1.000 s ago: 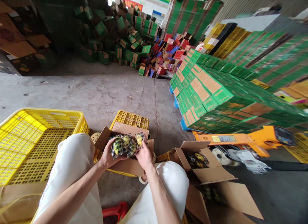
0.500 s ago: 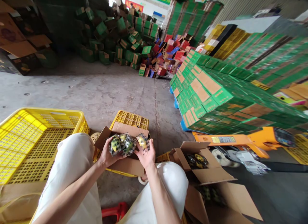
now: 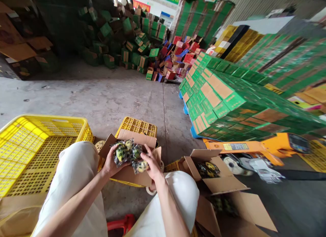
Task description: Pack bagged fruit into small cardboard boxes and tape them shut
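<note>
Several green-yellow, dark-spotted fruits in clear wrap (image 3: 122, 152) lie in and against my left hand (image 3: 111, 164), whose fingers curl round their left side. My right hand (image 3: 152, 164) is on the right of the bunch, its fingers closed on a paler wrapped fruit (image 3: 140, 166). Both hands are over an open cardboard box (image 3: 139, 135), whose inside is mostly hidden by the hands and fruit. The box rests on an upturned-looking yellow crate (image 3: 137, 124) between my knees.
A large yellow crate (image 3: 51, 128) is at the left. Open cardboard boxes (image 3: 224, 184) with wrapped fruit sit at the right. Beyond them are an orange pallet jack (image 3: 254, 147) and stacked green boxes (image 3: 216, 97). A red stool (image 3: 122, 224) shows below me.
My right hand has tilted inward and its paler fruit has moved down and left, against the others. The fruits by my left hand have shifted slightly, showing another one at the top.
</note>
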`<state>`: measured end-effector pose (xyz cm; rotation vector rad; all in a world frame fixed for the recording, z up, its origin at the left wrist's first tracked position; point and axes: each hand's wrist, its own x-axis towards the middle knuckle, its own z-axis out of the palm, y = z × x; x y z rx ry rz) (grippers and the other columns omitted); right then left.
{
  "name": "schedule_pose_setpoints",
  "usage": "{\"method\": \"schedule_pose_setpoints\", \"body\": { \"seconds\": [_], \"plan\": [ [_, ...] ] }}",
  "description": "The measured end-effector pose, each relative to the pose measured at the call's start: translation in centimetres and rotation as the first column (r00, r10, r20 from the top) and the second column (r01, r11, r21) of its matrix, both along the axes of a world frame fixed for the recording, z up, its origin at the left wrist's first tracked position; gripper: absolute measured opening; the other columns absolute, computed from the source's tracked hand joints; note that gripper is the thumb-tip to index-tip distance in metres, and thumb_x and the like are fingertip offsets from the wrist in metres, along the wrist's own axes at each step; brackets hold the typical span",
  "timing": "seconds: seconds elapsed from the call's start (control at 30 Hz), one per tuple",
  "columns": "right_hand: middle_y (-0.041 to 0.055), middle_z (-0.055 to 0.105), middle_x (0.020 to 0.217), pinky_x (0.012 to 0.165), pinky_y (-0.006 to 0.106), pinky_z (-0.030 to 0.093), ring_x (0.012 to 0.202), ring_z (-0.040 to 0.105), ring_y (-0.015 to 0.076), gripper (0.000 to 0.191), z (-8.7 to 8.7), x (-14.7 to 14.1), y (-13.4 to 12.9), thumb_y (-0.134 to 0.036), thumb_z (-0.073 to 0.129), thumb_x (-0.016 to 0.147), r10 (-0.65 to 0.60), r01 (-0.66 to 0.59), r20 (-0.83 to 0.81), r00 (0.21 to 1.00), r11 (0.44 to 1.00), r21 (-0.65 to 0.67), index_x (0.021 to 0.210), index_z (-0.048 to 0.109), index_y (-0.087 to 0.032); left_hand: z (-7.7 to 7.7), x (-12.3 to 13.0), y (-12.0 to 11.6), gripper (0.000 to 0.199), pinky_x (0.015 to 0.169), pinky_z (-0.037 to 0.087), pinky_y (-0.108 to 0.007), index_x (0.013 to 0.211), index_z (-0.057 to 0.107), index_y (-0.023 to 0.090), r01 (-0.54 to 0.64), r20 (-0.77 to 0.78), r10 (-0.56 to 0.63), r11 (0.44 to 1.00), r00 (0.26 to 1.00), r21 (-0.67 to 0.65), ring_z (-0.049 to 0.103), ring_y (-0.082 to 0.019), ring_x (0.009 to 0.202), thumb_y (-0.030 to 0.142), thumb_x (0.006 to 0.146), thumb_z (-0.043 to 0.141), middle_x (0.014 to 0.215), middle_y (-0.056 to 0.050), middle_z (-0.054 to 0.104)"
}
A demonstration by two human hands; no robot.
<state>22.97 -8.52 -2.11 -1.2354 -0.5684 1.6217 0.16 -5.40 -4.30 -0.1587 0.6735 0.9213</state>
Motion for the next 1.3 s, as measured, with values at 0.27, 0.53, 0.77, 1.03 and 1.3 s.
{"method": "schedule_pose_setpoints", "body": {
  "seconds": [0.27, 0.53, 0.77, 1.03, 1.3],
  "plan": [
    [0.0033, 0.085, 0.108, 0.091, 0.038, 0.06, 0.112, 0.076, 0.0315, 0.042, 1.0, -0.7, 0.0, -0.054, 0.09, 0.074, -0.005, -0.005, 0.27, 0.963, 0.999, 0.036, 0.106, 0.084, -0.028, 1.2, 0.4, -0.5, 0.034, 0.08, 0.069, -0.041, 0.129, 0.073, 0.018, 0.002, 0.012, -0.004, 0.99, 1.0, 0.142, 0.081, -0.026, 0.086, 0.028, 0.098, 0.061, 0.101, -0.011, 0.083],
    [0.0031, 0.083, 0.125, 0.083, 0.033, 0.061, 0.107, 0.078, 0.027, 0.063, 3.2, 0.3, -0.1, -0.04, 0.089, 0.071, 0.175, -0.175, -0.008, 0.984, 0.983, 0.058, 0.133, 0.078, -0.033, 0.4, 0.1, -0.4, 0.041, 0.073, 0.068, -0.036, 0.133, 0.073, 0.015, 0.137, -0.129, -0.115, 0.975, 0.985, 0.174, 0.081, -0.025, 0.08, 0.021, 0.094, 0.067, 0.1, -0.012, 0.083],
    [0.0031, 0.084, 0.113, 0.077, 0.029, 0.06, 0.097, 0.078, 0.0247, 0.043, 2.6, -0.8, 0.0, -0.042, 0.086, 0.077, 0.131, -0.133, 0.027, 0.991, 0.986, 0.098, 0.116, 0.079, -0.026, -0.3, 0.4, -0.4, 0.044, 0.077, 0.068, -0.037, 0.141, 0.07, 0.018, 0.183, -0.102, -0.164, 0.957, 0.981, 0.224, 0.081, -0.026, 0.085, 0.023, 0.098, 0.066, 0.104, -0.012, 0.082],
    [0.0018, 0.084, 0.094, 0.071, 0.028, 0.06, 0.093, 0.079, 0.0247, 0.035, 1.6, 0.1, 0.9, -0.047, 0.09, 0.068, -0.189, 0.186, 0.062, 0.98, 0.981, 0.05, 0.092, 0.077, -0.024, 0.2, -0.1, 0.5, 0.038, 0.105, 0.061, -0.056, 0.138, 0.07, 0.022, 0.019, 0.059, -0.033, 0.974, 0.998, 0.226, 0.081, -0.03, 0.103, 0.044, 0.109, 0.059, 0.116, -0.012, 0.082],
    [0.003, 0.085, 0.1, 0.078, 0.032, 0.067, 0.103, 0.081, 0.0263, 0.035, 0.3, 0.7, 0.9, -0.051, 0.087, 0.068, -0.378, 0.377, 0.152, 0.913, 0.925, 0.035, 0.09, 0.079, -0.026, -0.8, -0.1, 1.3, 0.026, 0.094, 0.065, -0.044, 0.118, 0.077, 0.014, 0.044, 0.036, -0.055, 0.966, 0.998, 0.256, 0.08, -0.029, 0.102, 0.023, 0.105, 0.057, 0.11, -0.017, 0.081]
  ]
}}
